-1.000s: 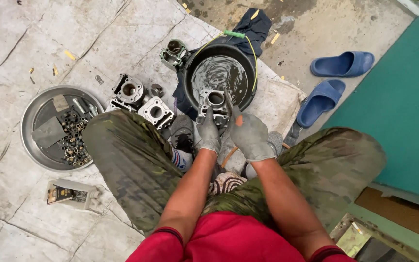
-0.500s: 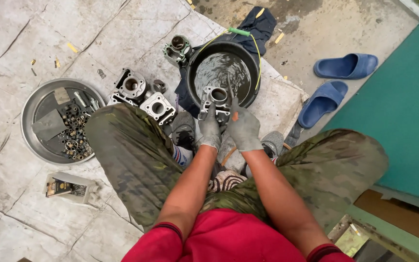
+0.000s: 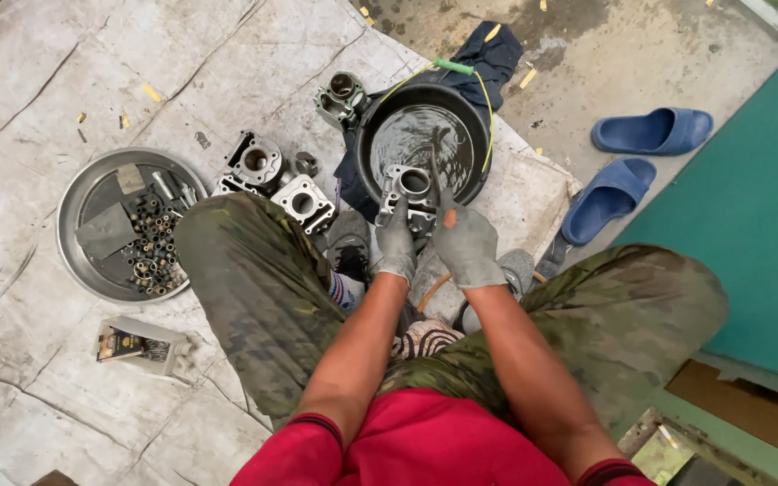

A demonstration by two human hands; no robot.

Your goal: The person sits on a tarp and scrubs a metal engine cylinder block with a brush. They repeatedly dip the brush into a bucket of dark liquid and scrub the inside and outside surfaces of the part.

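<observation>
Over the round black basin of dark liquid [image 3: 366,144], the gloved left hand [image 3: 395,241] clasped a finned grey metal cylinder block [image 3: 410,191] while the gloved right hand [image 3: 465,247] gripped an orange-handled tool [image 3: 444,205], and the wet block looked liable to slip and splash.

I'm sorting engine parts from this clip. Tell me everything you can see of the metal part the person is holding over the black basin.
The engine cylinder is a grey cast-metal block, dull and grimy, with one round bore facing up and ribbed sides. It is held over the near rim of the black basin of dark liquid. The gloved left hand grips its near left side; the gloved right hand holds a thin tool with an orange handle against it.
</observation>
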